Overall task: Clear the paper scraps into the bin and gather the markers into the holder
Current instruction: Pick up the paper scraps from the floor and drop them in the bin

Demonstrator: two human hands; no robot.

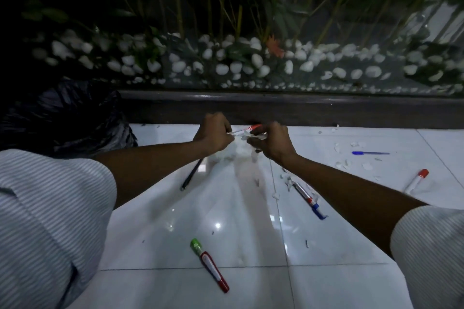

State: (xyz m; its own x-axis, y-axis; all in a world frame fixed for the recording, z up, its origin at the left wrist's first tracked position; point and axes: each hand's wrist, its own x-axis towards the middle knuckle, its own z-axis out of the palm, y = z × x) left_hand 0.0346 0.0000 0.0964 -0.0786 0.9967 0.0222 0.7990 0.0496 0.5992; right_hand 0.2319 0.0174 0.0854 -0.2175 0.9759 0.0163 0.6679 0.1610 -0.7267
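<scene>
Both hands meet over the white tiled floor near the dark skirting. My left hand curls around white paper scraps and the end of a red-capped marker. My right hand also curls around scraps beside it. Loose scraps lie to the right. On the floor lie a black pen, a green marker touching a red one, a blue and red marker pair, a red-capped marker and a blue pen. No holder is in view.
A bin lined with a black bag stands at the left, against the skirting. A glass-fronted planter with white pebbles and plants runs along the far side. My striped sleeves fill the lower corners.
</scene>
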